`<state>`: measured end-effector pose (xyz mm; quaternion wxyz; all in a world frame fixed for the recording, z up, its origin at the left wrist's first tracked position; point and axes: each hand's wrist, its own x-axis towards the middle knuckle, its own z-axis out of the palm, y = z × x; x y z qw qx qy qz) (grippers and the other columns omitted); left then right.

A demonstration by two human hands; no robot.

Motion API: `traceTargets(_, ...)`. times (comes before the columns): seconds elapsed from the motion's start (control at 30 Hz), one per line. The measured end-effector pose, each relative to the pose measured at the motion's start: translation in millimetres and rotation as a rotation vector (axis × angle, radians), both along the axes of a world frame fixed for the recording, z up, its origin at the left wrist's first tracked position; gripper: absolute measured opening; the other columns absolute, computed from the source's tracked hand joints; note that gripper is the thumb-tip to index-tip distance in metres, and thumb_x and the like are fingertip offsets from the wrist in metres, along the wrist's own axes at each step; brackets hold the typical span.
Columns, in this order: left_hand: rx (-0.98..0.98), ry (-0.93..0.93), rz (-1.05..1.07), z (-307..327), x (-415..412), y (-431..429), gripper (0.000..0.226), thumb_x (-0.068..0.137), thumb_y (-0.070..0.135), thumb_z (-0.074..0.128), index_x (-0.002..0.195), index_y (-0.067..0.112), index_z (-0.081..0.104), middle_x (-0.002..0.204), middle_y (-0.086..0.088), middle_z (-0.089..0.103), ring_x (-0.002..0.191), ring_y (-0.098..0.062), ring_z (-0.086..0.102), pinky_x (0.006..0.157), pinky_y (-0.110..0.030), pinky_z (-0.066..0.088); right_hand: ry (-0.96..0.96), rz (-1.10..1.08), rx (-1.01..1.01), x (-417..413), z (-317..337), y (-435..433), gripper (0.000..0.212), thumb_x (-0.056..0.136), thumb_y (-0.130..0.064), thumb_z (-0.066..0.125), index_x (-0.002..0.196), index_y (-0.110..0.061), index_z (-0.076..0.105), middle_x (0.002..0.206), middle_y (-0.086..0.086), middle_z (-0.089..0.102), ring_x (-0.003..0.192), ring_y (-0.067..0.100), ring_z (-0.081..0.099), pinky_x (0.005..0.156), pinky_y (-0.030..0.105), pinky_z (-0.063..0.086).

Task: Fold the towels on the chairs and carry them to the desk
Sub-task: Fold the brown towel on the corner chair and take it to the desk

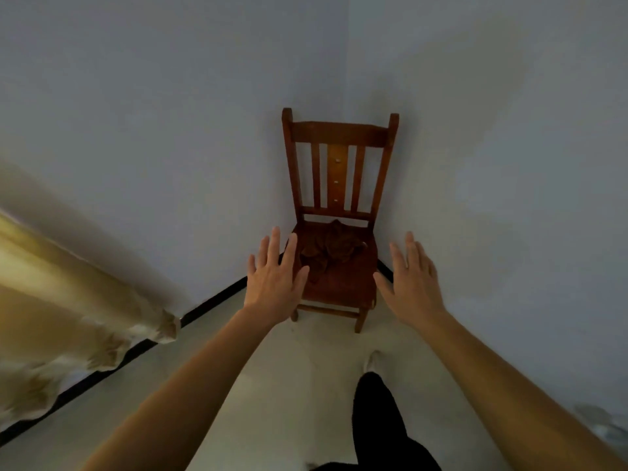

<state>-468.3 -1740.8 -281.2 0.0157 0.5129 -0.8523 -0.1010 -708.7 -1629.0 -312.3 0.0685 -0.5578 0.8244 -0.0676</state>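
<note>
a crumpled brown towel [331,249] lies on the wooden chair's [339,134] seat.

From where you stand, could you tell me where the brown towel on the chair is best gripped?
Probably by the towel at its raised middle folds, coming down from the open front of the chair: it lies crumpled with no corner showing, and the backrest closes off the far side.

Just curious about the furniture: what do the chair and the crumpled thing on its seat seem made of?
Chair: apparently wood, reddish-brown stain, slight sheen; slatted back and joined rails suggest it.
Towel: soft brown cloth, judging by its crumpled folds; weave too dim to tell.
</note>
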Motion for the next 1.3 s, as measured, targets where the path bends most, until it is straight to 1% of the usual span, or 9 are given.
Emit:
traceTargets(0.17, 0.142, -0.028, 0.102, -47, -40, -60, 0.069, 0.100, 0.060, 0.021, 0.156, 0.028, -0.005, 0.164, -0.006, -0.015, 0.151, -0.031, -0.007, 0.121, -0.054, 0.009, -0.065, 0.038, 0.069, -46, -42, -79, 0.075, 0.100, -0.053, 0.040, 0.158, -0.013, 0.015, 0.164, 0.021, 0.008, 0.149, 0.040, 0.017, 0.119, 0.052, 0.025)
traceTargets(0.43, 0.348, -0.085, 0.304, -106, -81, -164, 0.074, 0.100, 0.057, 0.028, 0.156, 0.024, -0.007, 0.162, -0.011, -0.019, 0.151, -0.034, -0.005, 0.120, -0.054, 0.014, -0.217, 0.180, 0.336, -92, -108, -211, 0.071, 0.102, -0.049, 0.037, 0.159, -0.016, 0.010, 0.165, 0.013, 0.013, 0.148, 0.034, 0.022, 0.116, 0.048, 0.031)
traceTargets(0.57, 0.403, -0.086, 0.317, -146, -86, -201, 0.071, 0.101, 0.053, 0.031, 0.156, 0.022, -0.001, 0.164, -0.011, -0.010, 0.151, -0.035, 0.004, 0.118, -0.053, 0.019, -0.321, 0.159, 0.479, -82, -151, -241, 0.066, 0.102, -0.045, 0.041, 0.156, -0.016, 0.020, 0.154, 0.011, 0.036, 0.137, 0.030, 0.039, 0.106, 0.044, 0.041)
traceTargets(0.67, 0.451, -0.051, 0.324, -197, -91, -230, 0.063, 0.102, 0.047, 0.032, 0.155, 0.022, 0.010, 0.163, -0.012, 0.008, 0.148, -0.033, 0.016, 0.116, -0.051, 0.025, -0.404, 0.111, 0.544, -69, -194, -259, 0.062, 0.102, -0.042, 0.042, 0.155, -0.018, 0.021, 0.150, 0.008, 0.040, 0.133, 0.027, 0.042, 0.103, 0.041, 0.044)
traceTargets(0.8, 0.665, 0.043, 0.496, -282, -95, -260, 0.052, 0.101, 0.037, 0.038, 0.148, 0.016, 0.028, 0.144, -0.015, 0.038, 0.131, -0.034, 0.037, 0.104, -0.048, 0.037, -0.523, -0.021, 0.582, -48, -258, -272, 0.060, 0.102, -0.038, 0.045, 0.155, -0.022, 0.023, 0.150, 0.006, 0.041, 0.133, 0.025, 0.044, 0.104, 0.042, 0.045)
traceTargets(0.97, 0.824, 0.016, 0.595, -371, -95, -293, 0.058, 0.096, 0.056, 0.038, 0.137, 0.016, 0.047, 0.127, -0.019, 0.050, 0.116, -0.039, 0.049, 0.096, -0.046, 0.043, -0.832, -0.372, 0.575, -17, -326, -286, 0.058, 0.099, -0.030, 0.053, 0.153, -0.021, 0.032, 0.147, 0.006, 0.049, 0.130, 0.023, 0.051, 0.103, 0.035, 0.040)
traceTargets(1.07, 0.899, -0.008, 0.550, -416, -95, -302, 0.064, 0.087, 0.073, 0.035, 0.097, 0.020, 0.069, 0.105, -0.009, 0.065, 0.093, -0.029, 0.061, 0.082, -0.039, 0.049, -0.929, -0.561, 0.558, -2, -361, -295, 0.055, 0.098, -0.024, 0.055, 0.149, -0.020, 0.037, 0.141, 0.005, 0.055, 0.125, 0.019, 0.055, 0.095, 0.029, 0.041)
traceTargets(1.13, 0.939, 0.027, 0.530, -429, -96, -304, 0.062, 0.087, 0.073, 0.041, 0.079, 0.018, 0.068, 0.088, -0.003, 0.068, 0.081, -0.023, 0.063, 0.076, -0.035, 0.052, -0.962, -0.619, 0.547, 2, -371, -302, 0.055, 0.098, -0.025, 0.055, 0.149, -0.020, 0.038, 0.140, 0.003, 0.057, 0.123, 0.018, 0.056, 0.091, 0.026, 0.039)
traceTargets(1.3, 0.927, 0.100, 0.541, -441, -91, -298, 0.029, 0.101, 0.031, 0.045, 0.111, 0.015, 0.068, 0.099, -0.006, 0.065, 0.083, -0.020, 0.053, 0.072, -0.028, 0.041, -0.969, -0.678, 0.526, -6, -394, -319, 0.049, 0.098, -0.031, 0.053, 0.145, -0.021, 0.043, 0.123, -0.002, 0.063, 0.112, 0.016, 0.055, 0.090, 0.029, 0.035)
